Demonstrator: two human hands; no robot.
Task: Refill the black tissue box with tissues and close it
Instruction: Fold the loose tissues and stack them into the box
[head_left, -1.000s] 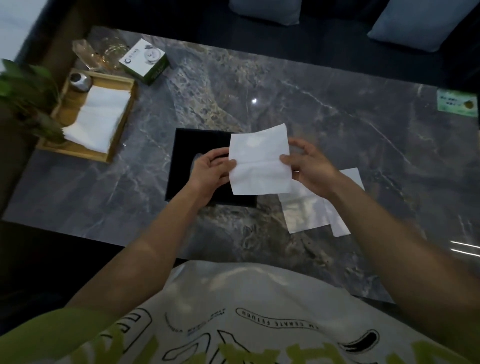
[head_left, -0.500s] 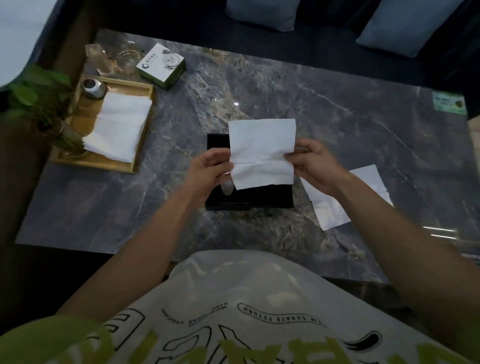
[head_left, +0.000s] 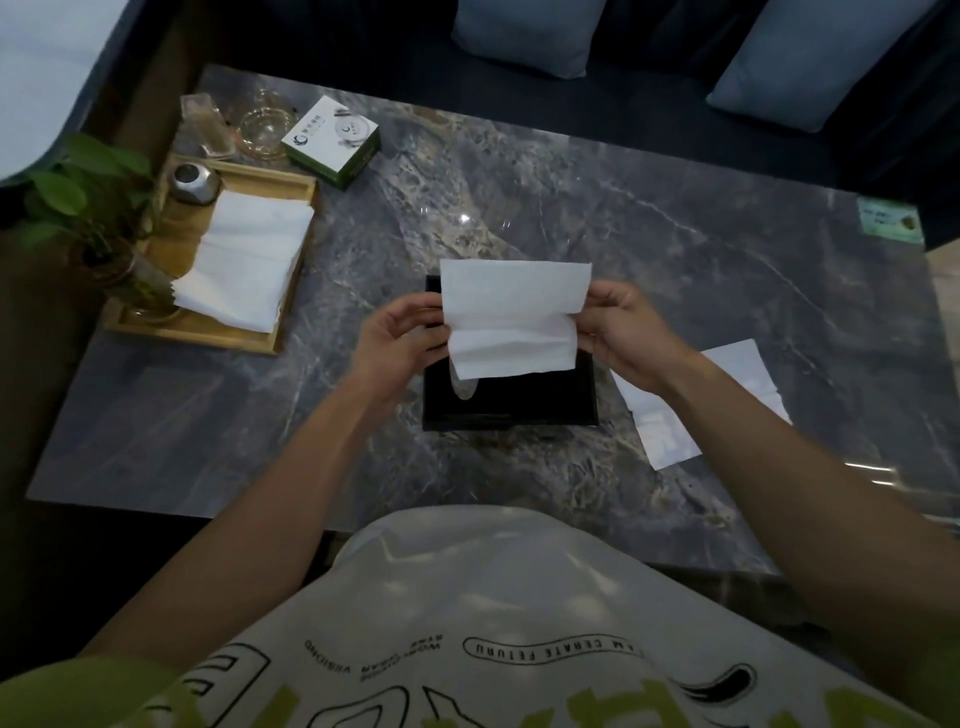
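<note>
A black tissue box (head_left: 540, 400) lies in the middle of the marble table (head_left: 675, 270), its oval slot partly visible under the paper. Directly above it I hold a white tissue (head_left: 511, 317) spread flat between both hands. My left hand (head_left: 400, 340) pinches its left edge and my right hand (head_left: 621, 332) pinches its right edge. The tissue hides most of the box's top. A loose stack of white tissues (head_left: 241, 260) rests on a wooden tray (head_left: 192, 332) at the left.
Flat white wrappers or sheets (head_left: 670, 431) lie right of the box, partly under my right forearm. A green-and-white carton (head_left: 332, 140), glassware (head_left: 262, 124) and a metal pot (head_left: 192, 182) stand at the back left. A potted plant (head_left: 88, 208) overhangs the tray. Sofa cushions lie beyond.
The view has shifted, so the box now sits centred under my hands. The tissue is held wider and flatter, lifted over the box top; both hands keep their grip.
</note>
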